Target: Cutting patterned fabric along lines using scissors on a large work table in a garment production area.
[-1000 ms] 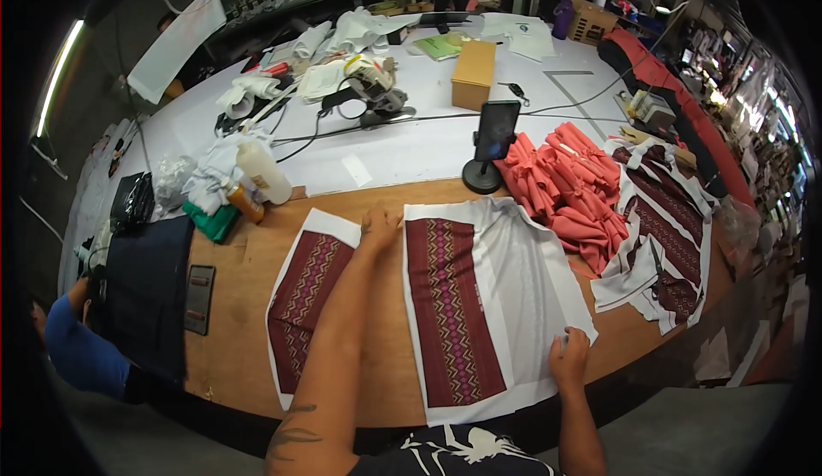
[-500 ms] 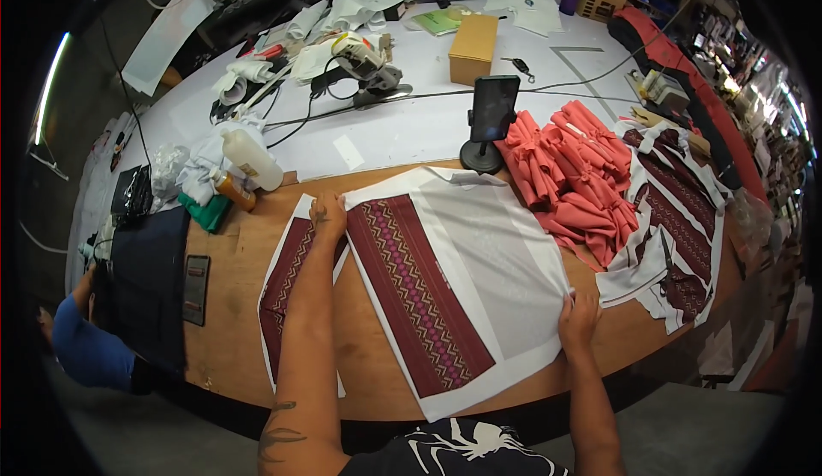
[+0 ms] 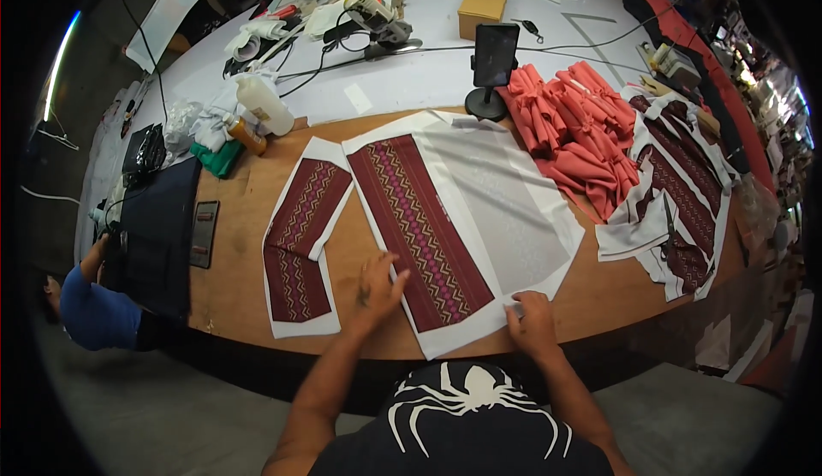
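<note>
on the table (image 3: pixel 231 292), the panel (image 3: pixel 467 219) lies just ahead, its long band (image 3: pixel 419 232) slanting away leftward. left hand (image 3: pixel 378 294), fingers spread, is by the left edge; right hand (image 3: pixel 533 320), nearer, overlaps the hem, though i cannot tell if it pinches.

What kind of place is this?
Probably a garment workshop: patterned maroon-and-white fabric panels lie flat on a wooden worktop, a heap of coral-red cloth bundles sits to the right, and what looks like an electric cloth cutter stands farther back.
</note>
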Demonstrator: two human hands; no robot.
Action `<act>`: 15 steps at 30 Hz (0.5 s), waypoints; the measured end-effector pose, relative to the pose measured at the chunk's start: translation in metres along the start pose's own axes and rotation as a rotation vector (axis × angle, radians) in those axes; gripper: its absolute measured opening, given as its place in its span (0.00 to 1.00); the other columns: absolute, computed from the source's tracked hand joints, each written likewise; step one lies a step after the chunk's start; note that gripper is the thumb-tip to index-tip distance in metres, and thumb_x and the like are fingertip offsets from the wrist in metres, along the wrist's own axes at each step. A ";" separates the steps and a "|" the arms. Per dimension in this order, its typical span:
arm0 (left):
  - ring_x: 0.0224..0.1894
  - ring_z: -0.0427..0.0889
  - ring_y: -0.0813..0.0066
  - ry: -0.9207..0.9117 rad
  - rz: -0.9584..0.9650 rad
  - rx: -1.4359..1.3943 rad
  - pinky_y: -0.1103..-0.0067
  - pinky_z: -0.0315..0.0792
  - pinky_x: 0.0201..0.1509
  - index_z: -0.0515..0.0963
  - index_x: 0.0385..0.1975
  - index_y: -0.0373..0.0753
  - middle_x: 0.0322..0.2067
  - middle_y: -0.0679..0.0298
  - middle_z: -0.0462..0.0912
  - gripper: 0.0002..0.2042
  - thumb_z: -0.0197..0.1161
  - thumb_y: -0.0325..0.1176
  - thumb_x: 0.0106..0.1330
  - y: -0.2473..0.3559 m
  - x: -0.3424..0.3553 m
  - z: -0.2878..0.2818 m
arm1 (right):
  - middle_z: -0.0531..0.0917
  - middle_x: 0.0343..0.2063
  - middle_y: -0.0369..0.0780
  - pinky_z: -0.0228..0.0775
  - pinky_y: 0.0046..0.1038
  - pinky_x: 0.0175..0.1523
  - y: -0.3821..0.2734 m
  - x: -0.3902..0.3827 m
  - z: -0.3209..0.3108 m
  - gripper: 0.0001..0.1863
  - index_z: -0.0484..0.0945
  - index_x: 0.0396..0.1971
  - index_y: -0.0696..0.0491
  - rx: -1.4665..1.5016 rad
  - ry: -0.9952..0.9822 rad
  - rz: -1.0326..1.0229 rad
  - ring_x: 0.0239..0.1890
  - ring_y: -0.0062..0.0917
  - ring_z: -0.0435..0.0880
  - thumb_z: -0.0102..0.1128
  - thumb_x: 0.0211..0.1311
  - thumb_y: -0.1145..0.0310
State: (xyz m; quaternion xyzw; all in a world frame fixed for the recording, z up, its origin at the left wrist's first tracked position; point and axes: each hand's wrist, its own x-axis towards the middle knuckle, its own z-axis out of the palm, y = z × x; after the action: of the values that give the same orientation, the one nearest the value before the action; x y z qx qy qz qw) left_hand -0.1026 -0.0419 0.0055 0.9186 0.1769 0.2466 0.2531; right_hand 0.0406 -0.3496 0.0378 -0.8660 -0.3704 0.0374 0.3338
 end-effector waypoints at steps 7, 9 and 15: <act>0.46 0.77 0.49 0.042 -0.392 0.126 0.63 0.69 0.49 0.74 0.50 0.33 0.41 0.49 0.78 0.23 0.71 0.36 0.58 0.078 -0.098 0.000 | 0.81 0.35 0.47 0.64 0.43 0.46 -0.018 -0.003 0.026 0.19 0.77 0.40 0.58 -0.116 -0.015 0.095 0.40 0.42 0.78 0.69 0.54 0.61; 0.42 0.78 0.50 -0.064 -0.486 0.065 0.61 0.69 0.46 0.75 0.44 0.33 0.36 0.50 0.80 0.18 0.70 0.35 0.58 0.085 -0.098 -0.003 | 0.81 0.32 0.46 0.63 0.44 0.44 -0.017 -0.001 0.030 0.16 0.78 0.34 0.56 -0.129 -0.067 0.101 0.37 0.42 0.79 0.69 0.55 0.60; 0.32 0.78 0.54 -0.008 -0.460 0.055 0.63 0.71 0.39 0.75 0.32 0.34 0.27 0.53 0.79 0.11 0.68 0.34 0.62 0.078 -0.100 0.002 | 0.82 0.24 0.46 0.65 0.44 0.39 -0.018 -0.003 0.041 0.12 0.79 0.26 0.56 -0.114 -0.139 0.072 0.31 0.43 0.80 0.69 0.55 0.64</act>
State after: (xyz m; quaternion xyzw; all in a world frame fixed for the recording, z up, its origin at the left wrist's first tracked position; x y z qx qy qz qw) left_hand -0.1672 -0.1504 0.0103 0.8615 0.3874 0.1739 0.2783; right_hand 0.0141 -0.3200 0.0159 -0.8917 -0.3628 0.0884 0.2558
